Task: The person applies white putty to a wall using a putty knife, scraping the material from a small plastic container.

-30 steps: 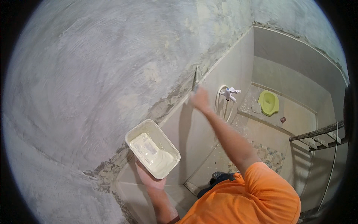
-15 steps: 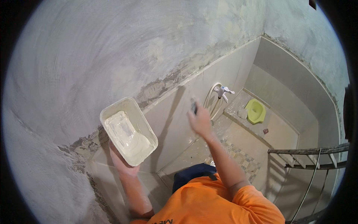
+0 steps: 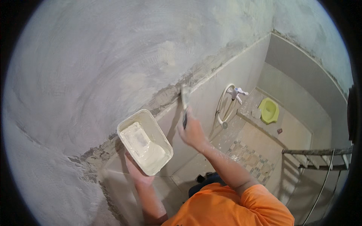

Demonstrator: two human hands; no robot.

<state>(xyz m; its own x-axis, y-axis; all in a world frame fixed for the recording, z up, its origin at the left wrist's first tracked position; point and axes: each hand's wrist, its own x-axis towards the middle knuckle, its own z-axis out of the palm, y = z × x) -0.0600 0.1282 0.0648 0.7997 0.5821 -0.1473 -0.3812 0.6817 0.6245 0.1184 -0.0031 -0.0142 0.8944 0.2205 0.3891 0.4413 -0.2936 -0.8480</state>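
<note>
My left hand [image 3: 136, 168] supports a white rectangular tub [image 3: 167, 140] from beneath, its fingers mostly hidden under it. Cream-coloured paste [image 3: 152, 152] lies in the tub and smears up its inner sides. To the right, my right hand [image 3: 194, 132] is closed round the dark handle of a putty knife [image 3: 184, 98]. The knife's pale, paste-smeared blade points up to the rough strip of wall [image 3: 167, 94] just above the panel edge. Whether the blade touches the wall I cannot tell.
Smooth grey panels [image 3: 211, 88] line the lower wall. A white tap [image 3: 236, 93] with a coiled hose [image 3: 220, 109] sticks out from them. Farther right are a yellow-green squat toilet [image 3: 269, 111] on a raised ledge and a ladder [image 3: 320, 152]. Mosaic tiles [image 3: 250, 160] cover part of the floor.
My right hand has brought the putty knife up and left toward the wall strip. In the picture, the tub and left hand sit lower and farther right, as the whole view has shifted.
</note>
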